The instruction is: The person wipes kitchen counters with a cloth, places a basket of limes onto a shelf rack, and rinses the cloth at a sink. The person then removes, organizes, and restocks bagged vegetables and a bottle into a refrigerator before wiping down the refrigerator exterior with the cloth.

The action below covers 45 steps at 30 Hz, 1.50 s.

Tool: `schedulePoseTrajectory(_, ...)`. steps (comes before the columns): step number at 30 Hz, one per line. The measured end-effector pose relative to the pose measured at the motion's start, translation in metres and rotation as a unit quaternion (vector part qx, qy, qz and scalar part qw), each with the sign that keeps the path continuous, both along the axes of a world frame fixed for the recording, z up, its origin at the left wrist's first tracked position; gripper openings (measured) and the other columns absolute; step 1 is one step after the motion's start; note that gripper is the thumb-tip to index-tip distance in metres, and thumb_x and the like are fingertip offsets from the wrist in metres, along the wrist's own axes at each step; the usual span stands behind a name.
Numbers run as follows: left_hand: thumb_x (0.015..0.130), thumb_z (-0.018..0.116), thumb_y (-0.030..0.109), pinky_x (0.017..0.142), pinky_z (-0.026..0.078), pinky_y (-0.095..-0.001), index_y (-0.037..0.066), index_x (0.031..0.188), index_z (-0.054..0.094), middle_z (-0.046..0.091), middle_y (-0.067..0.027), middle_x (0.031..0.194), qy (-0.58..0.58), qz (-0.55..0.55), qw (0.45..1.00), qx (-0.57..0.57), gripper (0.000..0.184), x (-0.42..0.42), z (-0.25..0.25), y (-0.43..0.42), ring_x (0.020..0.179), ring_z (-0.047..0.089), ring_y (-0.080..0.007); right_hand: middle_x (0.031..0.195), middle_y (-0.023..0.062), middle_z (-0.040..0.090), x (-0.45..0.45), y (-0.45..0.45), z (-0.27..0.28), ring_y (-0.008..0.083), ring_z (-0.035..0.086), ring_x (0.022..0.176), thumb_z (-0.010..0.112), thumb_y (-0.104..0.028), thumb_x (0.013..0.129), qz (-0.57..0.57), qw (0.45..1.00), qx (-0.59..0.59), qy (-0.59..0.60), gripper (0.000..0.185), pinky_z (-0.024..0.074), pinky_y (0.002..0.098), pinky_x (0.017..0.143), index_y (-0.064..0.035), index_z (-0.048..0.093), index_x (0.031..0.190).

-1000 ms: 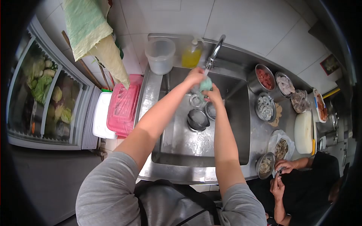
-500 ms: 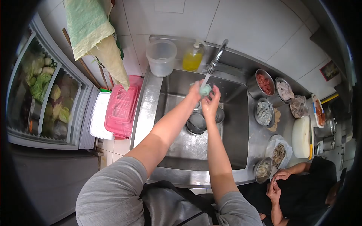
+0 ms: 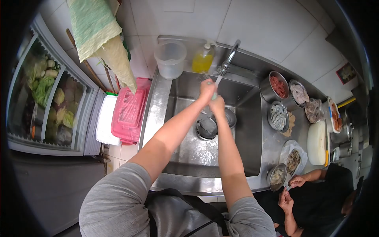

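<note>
Over the steel sink (image 3: 244, 158), my left hand (image 3: 207, 90) is closed round a small pale green scrubbing cloth (image 3: 214, 96), beside the stream from the faucet (image 3: 230, 57). My right hand (image 3: 216, 106) grips the same cloth just below, fist against fist. Most of the cloth is hidden by my fingers, so its exact kind is unclear. Beneath my hands, dark round metal bowls (image 3: 207, 127) sit on the wet sink floor.
A clear plastic tub (image 3: 170, 61) and a yellow soap bottle (image 3: 203, 59) stand behind the sink. On the right counter are bowls of red meat (image 3: 278, 86) and grey seafood (image 3: 278, 117), and a white cutting board (image 3: 316, 143). Another person's hands (image 3: 290, 193) work at lower right.
My right hand has gone from spread fingers to a closed grip on the cloth. The cloth is now squeezed between both fists, and my left hand is slightly higher.
</note>
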<state>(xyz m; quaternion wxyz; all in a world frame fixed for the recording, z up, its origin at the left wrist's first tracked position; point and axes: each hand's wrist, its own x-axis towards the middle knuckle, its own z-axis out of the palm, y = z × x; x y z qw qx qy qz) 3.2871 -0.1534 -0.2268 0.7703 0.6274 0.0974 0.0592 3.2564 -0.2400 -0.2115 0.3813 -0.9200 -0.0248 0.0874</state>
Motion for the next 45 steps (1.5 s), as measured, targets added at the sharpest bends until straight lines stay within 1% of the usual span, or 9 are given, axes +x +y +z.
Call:
schedulePoseTrajectory(3, 0.077, 0.059, 0.016, 0.059, 0.043, -0.0346, -0.001, 0.083, 0.050, 0.052, -0.0091, 0.070, -0.029, 0.060, 0.995, 0.070, 0.019, 0.003, 0.002, -0.001, 0.064, 0.051, -0.0196, 0.090, 0.0209, 0.056, -0.021, 0.011, 0.004, 0.0417, 0.055, 0.084, 0.064, -0.022, 0.070, -0.059, 0.960, 0.014, -0.273, 0.058, 0.0435, 0.0481, 0.071, -0.0016, 0.039, 0.119)
schedulePoseTrajectory(7, 0.087, 0.048, 0.028, 0.068, 0.042, -0.0370, 0.003, 0.069, 0.047, 0.049, -0.0075, 0.068, 0.119, 0.128, 0.930, -0.322, 0.031, -0.010, 0.029, -0.011, 0.068, 0.050, -0.0201, 0.093, 0.0191, 0.052, -0.031, 0.013, 0.004, 0.0424, 0.054, 0.082, 0.061, -0.019, 0.073, -0.019, 0.909, -0.122, -0.397, 0.053, 0.0441, 0.0479, 0.070, -0.0033, 0.037, 0.118)
schedulePoseTrajectory(16, 0.086, 0.047, 0.042, 0.054, 0.037, -0.0295, 0.007, 0.057, 0.042, 0.041, -0.0038, 0.055, 0.004, 0.064, 0.991, -0.120, 0.046, -0.045, 0.046, -0.003, 0.053, 0.044, -0.0151, 0.088, 0.0218, 0.061, -0.027, 0.016, 0.010, 0.0350, 0.060, 0.083, 0.059, -0.022, 0.073, -0.021, 0.993, -0.086, -0.081, 0.041, 0.0447, 0.0438, 0.072, 0.0009, 0.052, 0.106)
schedulePoseTrajectory(20, 0.086, 0.047, 0.041, 0.047, 0.033, -0.0276, 0.010, 0.050, 0.037, 0.034, -0.0006, 0.046, -0.022, 0.030, 0.997, -0.063, 0.050, -0.060, 0.074, 0.011, 0.046, 0.038, -0.0136, 0.072, 0.0113, 0.058, -0.011, 0.026, -0.044, 0.0223, 0.055, 0.053, 0.059, -0.017, 0.073, -0.027, 0.985, 0.159, -0.067, 0.041, 0.0402, 0.0344, 0.046, 0.0024, 0.047, 0.107)
schedulePoseTrajectory(27, 0.086, 0.047, 0.040, 0.044, 0.029, -0.0264, 0.012, 0.048, 0.033, 0.034, -0.0005, 0.046, 0.005, -0.118, 0.981, -0.156, 0.050, -0.069, 0.090, 0.034, 0.042, 0.031, -0.0116, 0.060, 0.0008, 0.042, -0.055, 0.030, 0.036, 0.0053, 0.030, 0.038, 0.059, -0.005, 0.072, 0.015, 0.836, 0.486, 0.253, 0.021, 0.0193, 0.0215, 0.034, -0.0054, 0.039, 0.080)
schedulePoseTrajectory(30, 0.085, 0.049, 0.040, 0.044, 0.029, -0.0259, 0.011, 0.049, 0.034, 0.033, -0.0004, 0.045, 0.018, -0.196, 0.962, -0.191, 0.049, -0.076, 0.080, 0.041, 0.042, 0.032, -0.0119, 0.065, 0.0050, 0.050, -0.047, 0.013, 0.014, 0.0096, 0.045, 0.048, 0.058, -0.003, 0.073, 0.162, 0.798, 0.477, 0.332, 0.022, 0.0338, 0.0207, 0.039, -0.0036, 0.045, 0.090)
schedulePoseTrajectory(35, 0.075, 0.060, 0.022, 0.061, 0.042, -0.0304, 0.005, 0.069, 0.052, 0.053, -0.0076, 0.066, 0.001, -0.100, 0.988, 0.120, 0.020, -0.109, 0.021, 0.053, 0.064, 0.051, -0.0189, 0.096, 0.0030, 0.058, -0.004, -0.040, 0.007, 0.0120, 0.055, 0.079, 0.064, -0.014, 0.072, 0.283, 0.861, 0.193, 0.377, 0.032, 0.0459, 0.0273, 0.067, -0.0078, 0.056, 0.102)
schedulePoseTrajectory(39, 0.074, 0.058, 0.018, 0.077, 0.042, -0.0359, 0.005, 0.093, 0.055, 0.058, -0.0163, 0.087, 0.043, -0.144, 0.922, 0.357, 0.023, -0.169, 0.018, 0.088, 0.087, 0.056, -0.0295, 0.094, 0.0000, 0.058, 0.081, -0.057, -0.041, 0.0120, 0.054, 0.080, 0.059, -0.021, 0.078, 0.092, 0.946, 0.257, 0.173, 0.021, 0.0443, 0.0275, 0.069, -0.0114, 0.062, 0.096)
schedulePoseTrajectory(45, 0.076, 0.059, 0.024, 0.080, 0.042, -0.0385, 0.004, 0.100, 0.054, 0.057, -0.0193, 0.096, 0.107, -0.071, 0.870, 0.476, 0.031, -0.271, 0.064, 0.147, 0.090, 0.054, -0.0334, 0.092, 0.0073, 0.054, 0.151, 0.008, -0.038, 0.0182, 0.049, 0.086, 0.056, -0.019, 0.081, -0.025, 0.755, 0.620, 0.214, 0.023, 0.0430, 0.0329, 0.074, -0.0064, 0.057, 0.100)
